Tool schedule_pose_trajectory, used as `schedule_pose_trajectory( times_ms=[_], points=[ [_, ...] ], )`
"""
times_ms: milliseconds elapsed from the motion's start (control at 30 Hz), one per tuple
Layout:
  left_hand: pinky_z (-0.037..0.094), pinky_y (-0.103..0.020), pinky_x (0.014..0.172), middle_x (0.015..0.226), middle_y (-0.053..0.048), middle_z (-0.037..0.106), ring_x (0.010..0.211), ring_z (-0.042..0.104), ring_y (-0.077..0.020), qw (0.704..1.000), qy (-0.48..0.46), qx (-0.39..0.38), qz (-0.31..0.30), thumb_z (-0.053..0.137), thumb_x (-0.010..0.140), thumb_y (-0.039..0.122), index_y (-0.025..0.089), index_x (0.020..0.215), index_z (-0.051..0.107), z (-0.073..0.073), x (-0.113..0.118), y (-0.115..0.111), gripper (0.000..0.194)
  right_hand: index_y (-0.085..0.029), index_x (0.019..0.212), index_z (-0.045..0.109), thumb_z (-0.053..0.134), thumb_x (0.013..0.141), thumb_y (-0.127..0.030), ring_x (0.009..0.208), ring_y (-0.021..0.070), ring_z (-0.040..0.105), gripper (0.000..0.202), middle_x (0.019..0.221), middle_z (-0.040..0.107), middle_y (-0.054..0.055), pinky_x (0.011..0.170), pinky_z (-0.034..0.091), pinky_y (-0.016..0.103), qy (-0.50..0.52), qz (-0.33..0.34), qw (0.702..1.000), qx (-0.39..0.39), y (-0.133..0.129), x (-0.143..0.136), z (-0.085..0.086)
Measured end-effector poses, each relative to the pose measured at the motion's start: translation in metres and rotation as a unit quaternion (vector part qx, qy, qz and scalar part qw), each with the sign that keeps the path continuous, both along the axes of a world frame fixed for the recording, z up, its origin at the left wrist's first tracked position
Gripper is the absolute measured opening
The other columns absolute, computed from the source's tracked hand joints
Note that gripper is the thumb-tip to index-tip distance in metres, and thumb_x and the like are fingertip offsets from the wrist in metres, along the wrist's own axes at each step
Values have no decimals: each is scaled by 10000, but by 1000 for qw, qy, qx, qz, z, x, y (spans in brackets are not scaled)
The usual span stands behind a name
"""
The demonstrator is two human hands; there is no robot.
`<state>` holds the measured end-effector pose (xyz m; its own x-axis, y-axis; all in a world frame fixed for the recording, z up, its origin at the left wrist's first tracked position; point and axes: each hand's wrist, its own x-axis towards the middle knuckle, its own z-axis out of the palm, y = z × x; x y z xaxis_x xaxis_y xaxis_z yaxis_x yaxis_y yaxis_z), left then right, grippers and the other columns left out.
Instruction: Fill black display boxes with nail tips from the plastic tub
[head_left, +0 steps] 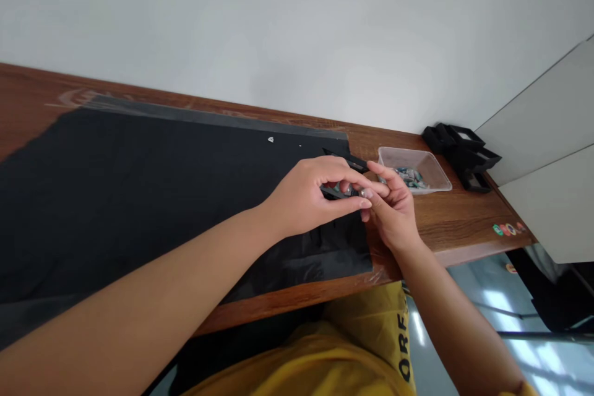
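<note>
My left hand (pixel 320 189) reaches in from the left, thumb and fingers closed toward a pinch. My right hand (pixel 394 204) meets it, its thumb against the left fingertips and its index finger raised. Between the touching fingertips is a small silvery glint (pixel 362 193); what it belongs to is too small to make out. Partly hidden behind my hands, a black box (pixel 348 159) lies at the right end of a black sheet (pixel 185 185).
A clear plastic tub (pixel 439 176) holding small wrapped pieces (pixel 411 177) stands right of my hands. Several black boxes (pixel 464 142) are stacked by the wall. A small white scrap (pixel 271 140) lies on the sheet. Round stickers (pixel 505 229) mark the wooden table's (pixel 445 216) front edge.
</note>
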<state>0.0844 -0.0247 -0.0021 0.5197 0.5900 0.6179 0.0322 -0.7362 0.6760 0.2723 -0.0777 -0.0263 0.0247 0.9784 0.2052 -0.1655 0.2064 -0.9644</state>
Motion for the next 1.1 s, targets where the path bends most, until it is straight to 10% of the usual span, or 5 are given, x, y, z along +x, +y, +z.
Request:
schedule_pose_trajectory(
  times_ms=[233, 567, 1100],
  points=[
    [455, -262, 697, 714, 26, 615, 679, 562, -129, 998, 33, 50, 28, 732, 957, 313, 265, 1084, 854, 0, -5, 2, 182, -336, 1305, 645, 782, 911, -418, 531, 124, 643, 425, 958, 829, -15, 568, 577, 313, -34, -11, 999, 23, -2, 3, 3],
    [354, -273, 604, 591, 65, 531, 572, 485, -122, 973, 193, -78, 96, 753, 911, 335, 278, 1150, 849, -10, -12, 22, 263, -258, 1147, 645, 621, 1003, -305, 830, 154, 656, 153, 1129, 739, 65, 798, 560, 350, -155, -240, 941, 180, -3, -7, -11],
    [377, -303, 622, 690, 24, 658, 630, 590, -161, 903, 372, -150, 152, 772, 894, 481, 313, 1146, 858, -4, 4, 21, 315, -254, 1127, 620, 640, 973, -218, 799, 129, 613, 160, 1014, 666, 14, 725, 518, 291, -156, -206, 948, 183, -3, -8, -11]
  ],
)
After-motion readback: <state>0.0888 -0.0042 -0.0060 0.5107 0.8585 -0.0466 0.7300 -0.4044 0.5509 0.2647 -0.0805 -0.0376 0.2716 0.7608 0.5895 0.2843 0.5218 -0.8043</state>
